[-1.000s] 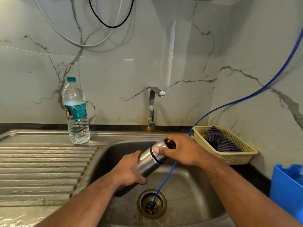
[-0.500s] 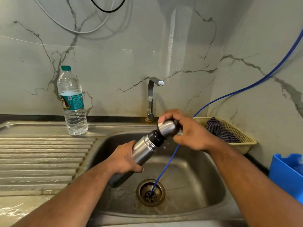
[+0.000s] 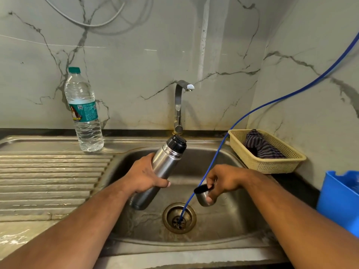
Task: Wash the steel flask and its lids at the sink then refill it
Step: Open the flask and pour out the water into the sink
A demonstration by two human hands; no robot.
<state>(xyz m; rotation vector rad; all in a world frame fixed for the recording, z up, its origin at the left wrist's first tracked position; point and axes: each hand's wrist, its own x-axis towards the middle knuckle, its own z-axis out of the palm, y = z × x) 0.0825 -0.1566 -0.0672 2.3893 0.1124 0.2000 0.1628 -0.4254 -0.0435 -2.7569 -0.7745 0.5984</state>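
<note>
Fingers of the left hand [image 3: 144,176] wrap the tilted flask [image 3: 161,167]; right hand [image 3: 223,181] pinches the cap [image 3: 204,195], nearer the drain [image 3: 179,218].

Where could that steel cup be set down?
The ribbed draining board, in front of the water bottle, lies bare. The sink floor right of the drain is free too. The right counter is crowded by the basket and blue bin.

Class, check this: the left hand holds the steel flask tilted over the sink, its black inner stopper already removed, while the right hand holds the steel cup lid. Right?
Not quite. The head view shows the black inner stopper still on the steel flask. The rest holds: left hand grips it tilted over the sink; right hand holds the steel cup lid.
</note>
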